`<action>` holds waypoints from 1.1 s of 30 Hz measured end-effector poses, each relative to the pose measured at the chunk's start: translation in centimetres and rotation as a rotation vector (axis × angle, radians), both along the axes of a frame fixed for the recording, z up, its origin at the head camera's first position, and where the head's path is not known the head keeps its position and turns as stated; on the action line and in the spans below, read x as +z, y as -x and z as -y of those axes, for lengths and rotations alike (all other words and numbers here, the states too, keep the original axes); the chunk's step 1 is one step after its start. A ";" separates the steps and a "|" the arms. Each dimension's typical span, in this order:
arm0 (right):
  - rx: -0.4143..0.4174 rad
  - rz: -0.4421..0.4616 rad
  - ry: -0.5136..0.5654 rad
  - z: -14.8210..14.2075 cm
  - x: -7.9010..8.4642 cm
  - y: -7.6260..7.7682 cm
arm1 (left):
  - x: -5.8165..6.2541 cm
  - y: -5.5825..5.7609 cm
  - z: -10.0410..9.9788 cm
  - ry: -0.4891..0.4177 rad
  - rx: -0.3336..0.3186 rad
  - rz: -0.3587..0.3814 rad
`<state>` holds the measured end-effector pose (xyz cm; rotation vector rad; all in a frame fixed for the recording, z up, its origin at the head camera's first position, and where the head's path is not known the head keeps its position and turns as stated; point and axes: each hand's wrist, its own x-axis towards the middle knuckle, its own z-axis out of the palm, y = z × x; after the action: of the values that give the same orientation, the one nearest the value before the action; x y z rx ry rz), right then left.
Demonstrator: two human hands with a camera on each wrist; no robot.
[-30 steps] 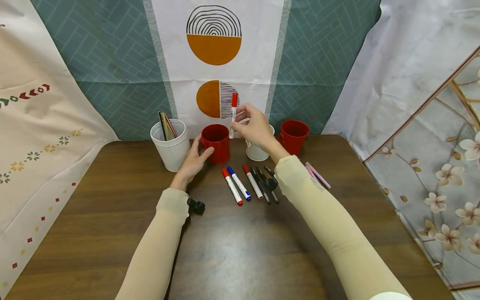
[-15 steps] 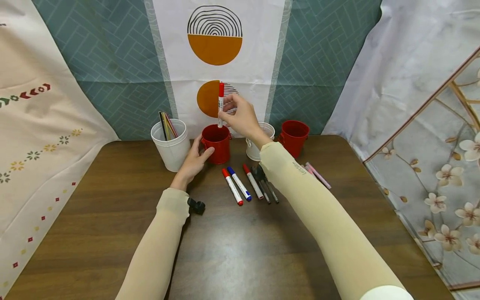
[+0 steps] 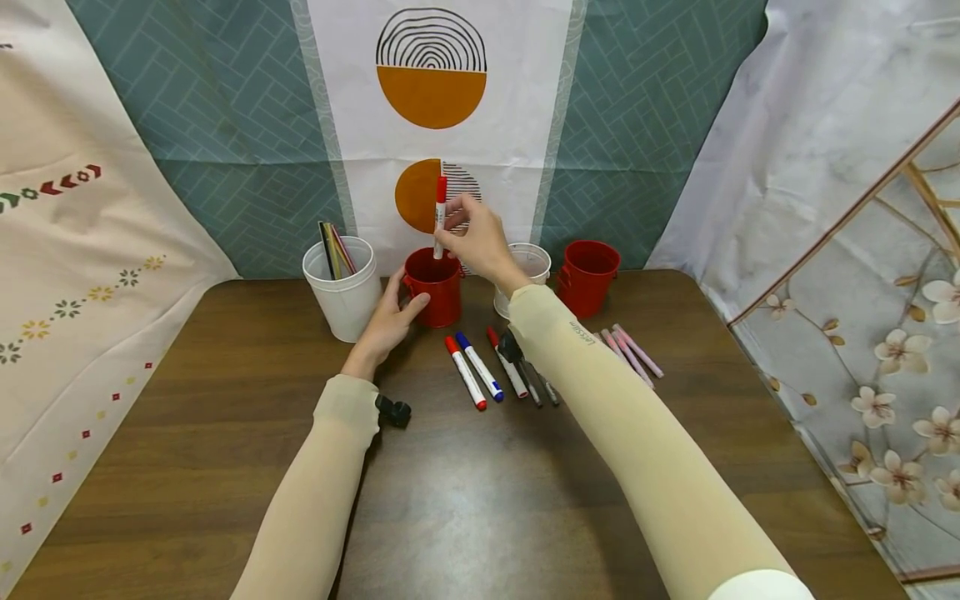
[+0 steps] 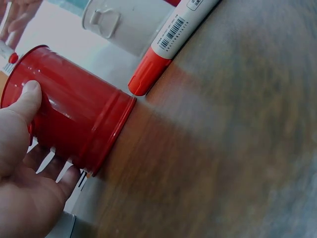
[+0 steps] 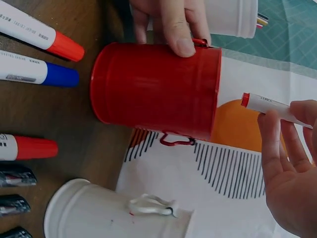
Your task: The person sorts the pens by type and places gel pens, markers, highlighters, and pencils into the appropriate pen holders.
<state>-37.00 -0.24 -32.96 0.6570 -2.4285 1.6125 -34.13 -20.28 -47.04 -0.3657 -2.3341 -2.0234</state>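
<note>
The person's left hand is wrapped round the red cup, thumb on the near side and fingers round the back, and the cup stands upright on the table. The right hand has the marker pinched between thumb and fingertips — upright, red cap at the top, lower end just over the cup's mouth. From the side I can see a gap between that end and the rim, so it isn't in the cup.

Just left of the cup is a white tub with thin coloured sticks poking up out of it. On the other side, partly behind the right wrist, stands a white cup, and beside that another red cup. Nearer the person lie a red pen, a blue pen and a second red pen, then black pens partly hidden by the right sleeve. Past the sleeve — a few pink pens.
</note>
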 end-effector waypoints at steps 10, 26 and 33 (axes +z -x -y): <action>0.012 0.019 -0.040 1.1 -1.9 0.2 | 0.2 0.2 0.1 -0.032 -0.023 0.025; -0.005 -0.009 -0.131 2.1 -3.8 0.3 | 2.8 -1.2 -0.1 -0.050 -0.053 0.068; 0.003 0.008 -0.143 2.0 -4.8 0.2 | 1.4 -0.7 0.1 -0.047 -0.047 0.051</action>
<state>-37.15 -2.20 -37.73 0.6769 -2.5674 1.4549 -33.39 -20.38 -45.60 -0.3749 -2.3239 -2.1298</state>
